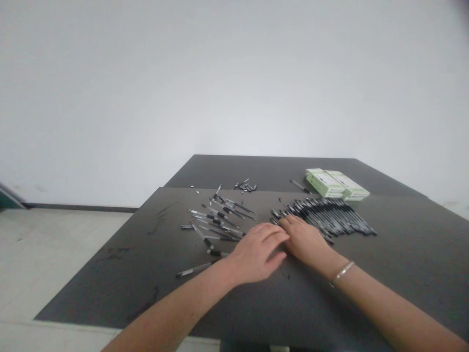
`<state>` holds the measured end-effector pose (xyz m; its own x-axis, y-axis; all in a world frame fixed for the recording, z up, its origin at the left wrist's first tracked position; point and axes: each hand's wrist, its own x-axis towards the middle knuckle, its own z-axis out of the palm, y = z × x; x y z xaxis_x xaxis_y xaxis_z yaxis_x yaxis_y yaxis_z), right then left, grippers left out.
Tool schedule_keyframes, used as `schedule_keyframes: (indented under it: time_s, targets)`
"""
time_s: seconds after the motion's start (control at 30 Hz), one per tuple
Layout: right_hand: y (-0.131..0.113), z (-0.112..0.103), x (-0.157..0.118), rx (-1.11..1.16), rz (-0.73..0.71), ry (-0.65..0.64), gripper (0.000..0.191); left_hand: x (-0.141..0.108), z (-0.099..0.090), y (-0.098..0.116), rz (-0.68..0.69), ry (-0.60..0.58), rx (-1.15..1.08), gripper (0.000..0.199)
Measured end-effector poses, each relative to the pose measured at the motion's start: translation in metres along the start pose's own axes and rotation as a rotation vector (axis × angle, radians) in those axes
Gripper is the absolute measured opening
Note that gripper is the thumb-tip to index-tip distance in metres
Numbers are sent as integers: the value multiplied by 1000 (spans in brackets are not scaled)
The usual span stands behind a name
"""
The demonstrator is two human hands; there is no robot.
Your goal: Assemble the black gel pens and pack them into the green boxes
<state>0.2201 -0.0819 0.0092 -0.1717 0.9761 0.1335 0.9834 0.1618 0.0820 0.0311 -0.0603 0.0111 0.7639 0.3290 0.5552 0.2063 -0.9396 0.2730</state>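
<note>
My left hand (258, 254) hovers over the dark table beside a loose heap of pen parts (220, 217); its fingers are stretched out, the thumb apart, and nothing shows in them. Close by on the right, my right hand (306, 242) is at the left end of a row of pens (337, 217) lying side by side. Its fingers are bent down round a pen (274, 221), whose end sticks out past the fingertips; the rest of that pen is hidden under the hand. The loose parts are clear barrels with black grips and thin dark refills.
Two stacks of green and white boxes (337, 183) stand behind the row. A single pen (299, 186) lies left of them. Several small black caps (251, 187) are grouped at the back. Two dark tables (403, 264) meet in front of a white wall (234, 88).
</note>
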Motion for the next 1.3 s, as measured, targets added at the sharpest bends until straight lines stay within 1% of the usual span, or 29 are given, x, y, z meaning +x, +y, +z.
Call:
schedule_keyframes:
  time_s: [0.07, 0.13, 0.17, 0.2, 0.23, 0.3, 0.37, 0.4, 0.5, 0.57, 0.67, 0.77, 0.83, 1.0, 1.07, 1.2, 1.3]
  targets:
    - [-7, -1, -2, 44, -92, 2, 17, 7, 7, 22, 158, -32, 66, 43]
    - [-15, -4, 0, 43, -133, -2, 18, 13, 17, 40, 307, -83, 153, 48]
    - [-19, -6, 1, 24, -131, -10, 18, 16, 22, 46, 338, -96, 200, 50]
    - [-23, -7, 3, 3, -125, -21, 19, 19, 27, 50, 341, -88, 244, 51]
    - [-27, -9, 4, -19, -120, -33, 19, 22, 32, 53, 342, -86, 278, 51]
    - [-33, -11, 7, -48, -110, -45, 18, 29, 39, 53, 403, -59, 301, 46]
    - [-34, -12, 8, -65, -92, -58, 19, 34, 42, 50, 431, -17, 315, 39]
    - [-34, -12, 8, -73, -81, -68, 19, 37, 43, 49, 447, -14, 318, 38]
    - [-33, -14, 8, -88, -92, -115, 20, 41, 44, 48, 475, 8, 312, 36]
    - [-34, -15, 8, -81, -124, -118, 22, 43, 46, 51, 480, 27, 304, 35]
    - [-37, -15, 8, -74, -154, -87, 24, 44, 48, 58, 469, 40, 316, 32]
    - [-41, -14, 8, -77, -190, -65, 26, 45, 49, 67, 500, 31, 324, 29]
    - [-44, -12, 7, -68, -224, -51, 27, 45, 49, 72, 521, 26, 322, 30]
    - [-52, -12, 4, -39, -238, -1, 28, 44, 47, 82, 527, 30, 299, 32]
    - [-52, -12, 2, -33, -254, 8, 28, 42, 47, 84, 526, 27, 287, 32]
    - [-49, -11, 2, -51, -230, 16, 29, 40, 47, 85, 469, 33, 276, 33]
    - [-47, -12, 3, -51, -238, 16, 29, 42, 50, 83, 495, 30, 269, 32]
